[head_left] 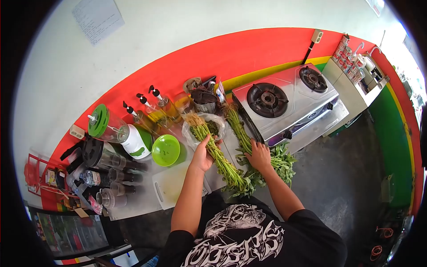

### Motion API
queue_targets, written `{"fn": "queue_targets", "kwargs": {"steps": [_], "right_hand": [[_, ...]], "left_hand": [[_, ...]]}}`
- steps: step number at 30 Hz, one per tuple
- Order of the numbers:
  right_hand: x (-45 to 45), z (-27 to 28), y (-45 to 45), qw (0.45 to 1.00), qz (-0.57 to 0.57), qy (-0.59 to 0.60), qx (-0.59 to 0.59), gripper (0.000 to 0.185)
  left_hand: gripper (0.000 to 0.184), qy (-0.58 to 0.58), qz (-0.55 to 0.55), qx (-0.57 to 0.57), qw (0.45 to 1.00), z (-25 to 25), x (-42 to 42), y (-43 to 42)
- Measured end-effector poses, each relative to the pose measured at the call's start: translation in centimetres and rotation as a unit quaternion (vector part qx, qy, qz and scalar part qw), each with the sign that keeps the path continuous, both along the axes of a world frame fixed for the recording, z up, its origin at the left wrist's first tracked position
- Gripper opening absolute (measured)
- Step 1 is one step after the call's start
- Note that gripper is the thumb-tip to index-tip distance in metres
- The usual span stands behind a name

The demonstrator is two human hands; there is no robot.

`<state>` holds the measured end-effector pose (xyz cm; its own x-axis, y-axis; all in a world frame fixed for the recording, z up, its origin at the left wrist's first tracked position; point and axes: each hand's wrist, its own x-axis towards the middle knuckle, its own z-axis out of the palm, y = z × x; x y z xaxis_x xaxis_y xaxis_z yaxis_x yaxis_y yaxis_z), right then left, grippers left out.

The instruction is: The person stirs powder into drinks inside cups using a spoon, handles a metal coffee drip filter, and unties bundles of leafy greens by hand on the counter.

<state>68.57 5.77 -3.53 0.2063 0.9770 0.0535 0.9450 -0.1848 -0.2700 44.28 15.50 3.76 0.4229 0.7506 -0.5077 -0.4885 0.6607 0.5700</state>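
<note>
My left hand (pixel 203 155) is wrapped round a bundle of green leafy stems (pixel 215 153), its pale roots pointing up toward the wall. To the right, my right hand (pixel 258 153) rests on a second bundle of leafy stems (pixel 238 128), whose leaves spread toward me beside the stove; its fingertips are partly lost among the stems, so its grip is unclear. Behind the first bundle sits an open clear plastic bag (pixel 219 122) with dark green bits inside. A white cutting board (pixel 171 186) lies left of my left forearm.
A two-burner gas stove (pixel 284 100) stands at the right. Leftward are a green bowl (pixel 166 150), pump bottles (pixel 156 114), a blender (pixel 133 141) and plastic cups (pixel 119 174). A mortar-like basket (pixel 205 105) stands by the wall.
</note>
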Motion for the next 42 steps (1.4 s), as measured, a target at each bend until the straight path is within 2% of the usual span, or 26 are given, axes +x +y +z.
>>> {"fn": "queue_targets", "kwargs": {"steps": [4,6,9,10,12,16,18,19,21,22,23,24,25,28,30,31,32,34,35,37,38,39,40,41,42], "right_hand": [[0.1,-1.0,-0.2,1.000,0.001,0.007,0.015,0.067],[0.2,-1.4,-0.2,0.997,-0.015,-0.031,0.068,0.062],[0.1,-1.3,-0.4,0.997,-0.030,-0.029,0.066,0.060],[0.2,-1.9,-0.5,0.997,-0.025,-0.029,0.064,0.060],[0.0,-2.0,-0.1,0.999,-0.038,-0.018,-0.031,0.063],[-0.6,0.5,-1.4,0.999,-0.024,-0.027,-0.026,0.066],[-1.0,1.9,-2.2,0.994,-0.005,-0.020,0.106,0.069],[-1.2,2.8,-2.5,0.994,-0.006,-0.019,0.106,0.069],[-2.0,4.6,-3.3,0.976,0.065,0.169,0.122,0.068],[-2.7,6.3,-3.8,0.976,0.062,0.168,0.123,0.068],[-3.6,8.3,-4.4,0.927,0.066,0.367,0.048,0.066],[-4.3,9.3,-4.6,0.833,0.067,0.548,-0.028,0.065],[-4.7,8.5,-4.9,0.845,0.085,0.527,-0.014,0.063],[-5.1,6.5,-4.8,0.832,0.068,0.550,0.021,0.062],[-5.0,6.2,-5.0,0.812,0.080,0.576,0.059,0.058],[-4.7,6.5,-5.2,0.807,0.070,0.585,0.045,0.056],[-4.6,6.9,-5.4,0.802,0.061,0.593,0.029,0.053],[-4.9,7.0,-5.7,0.790,0.072,0.608,0.025,0.051],[-5.1,7.1,-5.8,0.778,0.083,0.622,0.024,0.049],[-5.6,7.4,-6.2,0.774,0.086,0.627,0.013,0.048],[-5.9,7.3,-6.4,0.772,0.088,0.629,0.003,0.046],[-6.4,7.3,-6.4,0.770,0.098,0.629,0.042,0.045],[-6.4,7.2,-6.3,0.767,0.102,0.632,0.041,0.045],[-6.2,7.3,-6.3,0.771,0.095,0.629,0.031,0.045],[-6.1,7.6,-6.4,0.774,0.088,0.627,0.020,0.045]], "left_hand": [[0.037,-0.003,0.006,-0.029,1.000,-0.8,-0.6,-0.4],[0.037,-0.002,0.009,-0.037,0.999,-1.1,-0.8,-0.8],[0.037,-0.029,0.017,-0.044,0.998,-1.2,-1.1,-1.2],[0.037,-0.034,0.020,-0.033,0.999,-0.9,-1.1,-1.4],[0.038,-0.040,0.029,-0.020,0.999,-0.5,-1.2,-2.2],[0.038,-0.058,0.042,-0.013,0.997,0.0,-1.1,-3.1],[0.038,-0.057,0.048,-0.017,0.997,0.1,-0.7,-3.4],[0.038,-0.061,0.045,-0.013,0.997,0.1,-0.5,-3.6],[0.038,-0.065,0.039,-0.010,0.997,-0.1,0.3,-4.1],[0.039,-0.070,0.034,0.001,0.997,-0.4,0.9,-4.2],[0.041,-0.074,0.028,0.012,0.997,-0.5,1.5,-4.4],[0.041,-0.074,0.024,0.013,0.997,-0.2,2.4,-4.6],[0.040,-0.080,0.017,0.022,0.996,0.1,3.3,-5.1],[0.045,-0.100,-0.023,0.058,0.993,0.9,4.2,-6.8],[0.048,-0.064,-0.050,0.101,0.992,1.5,4.6,-7.5],[0.048,-0.005,-0.062,0.109,0.992,2.0,4.3,-7.8],[0.048,-0.004,-0.061,0.109,0.992,2.4,4.2,-8.3],[0.048,0.121,-0.030,0.171,0.977,3.4,4.1,-9.3],[0.048,0.123,-0.027,0.171,0.977,3.3,3.9,-9.5],[0.042,0.222,-0.038,0.231,0.947,3.2,3.3,-10.0],[0.042,0.225,-0.035,0.231,0.946,3.3,3.0,-10.2],[0.040,0.348,-0.008,0.329,0.878,3.9,2.8,-10.4],[0.038,0.462,0.019,0.416,0.783,4.5,2.6,-10.7],[0.038,0.458,0.070,0.397,0.792,5.1,2.6,-11.2],[0.038,0.462,0.071,0.396,0.791,5.5,2.2,-11.4]]}}
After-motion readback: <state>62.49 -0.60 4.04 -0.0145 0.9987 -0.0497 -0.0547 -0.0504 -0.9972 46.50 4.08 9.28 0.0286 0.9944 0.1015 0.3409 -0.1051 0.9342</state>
